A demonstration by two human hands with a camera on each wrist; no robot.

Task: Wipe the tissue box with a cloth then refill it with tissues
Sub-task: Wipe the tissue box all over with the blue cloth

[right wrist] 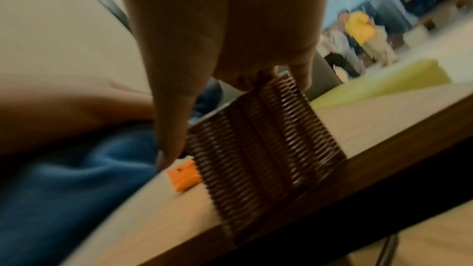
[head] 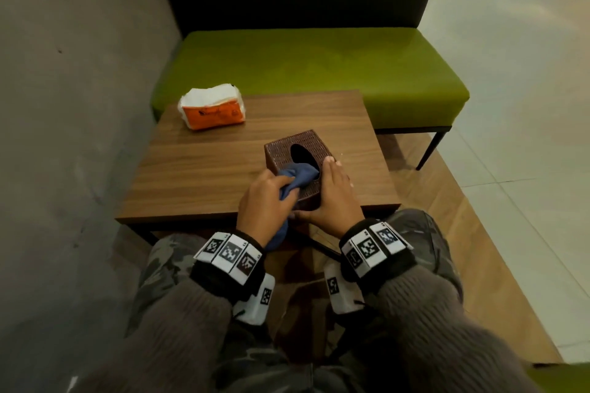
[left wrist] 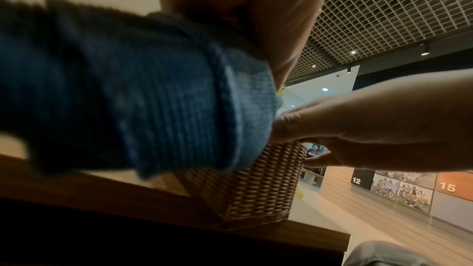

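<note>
A brown woven tissue box (head: 289, 150) with a dark oval opening stands near the table's front edge. My left hand (head: 266, 201) grips a bunched blue cloth (head: 297, 177) and presses it on the box's near top corner. My right hand (head: 333, 193) holds the box's right side, fingers along the top edge and thumb at the front. In the left wrist view the cloth (left wrist: 143, 92) covers the box (left wrist: 258, 185). In the right wrist view the fingers (right wrist: 302, 68) clasp the box (right wrist: 258, 145). An orange tissue pack (head: 212, 110) lies at the table's far left.
The small wooden table (head: 198, 169) stands against a grey wall (head: 64, 105) on the left. A green bench (head: 319, 67) with a dark back sits behind it. My knees are under the table's front edge. People stand far off at the upper right.
</note>
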